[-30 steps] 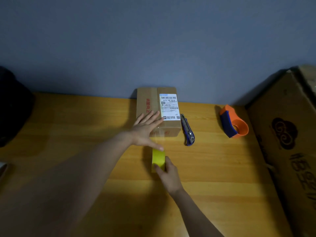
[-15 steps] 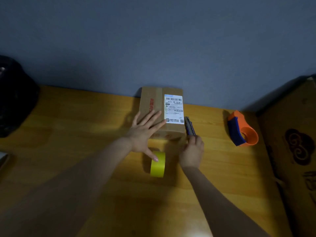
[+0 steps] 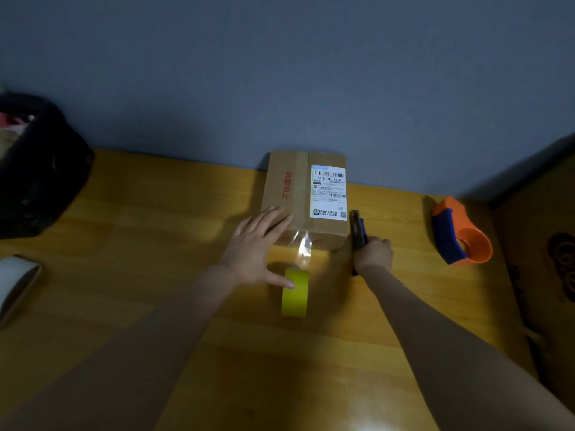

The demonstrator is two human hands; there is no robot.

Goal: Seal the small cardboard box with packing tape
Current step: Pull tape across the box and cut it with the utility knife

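Cardboard box (image 3: 298, 194) sits at the far edge of the wooden table (image 3: 155, 306), against the wall, its shipping label (image 3: 329, 191) facing up. A clear strip of tape (image 3: 303, 248) runs from its near side to the yellow tape roll (image 3: 295, 293) (standing on edge). The left hand (image 3: 256, 248) lies open, fingers on the box's near left corner, thumb touching the roll. The right hand (image 3: 373, 255) is closed around a utility knife (image 3: 357, 230) just right of the box. An orange tape dispenser (image 3: 460, 233) lies further right.

Box cutter (image 3: 357, 227) handle hidden inside right hand (image 3: 373, 255); label (image 3: 329, 191) print illegible.
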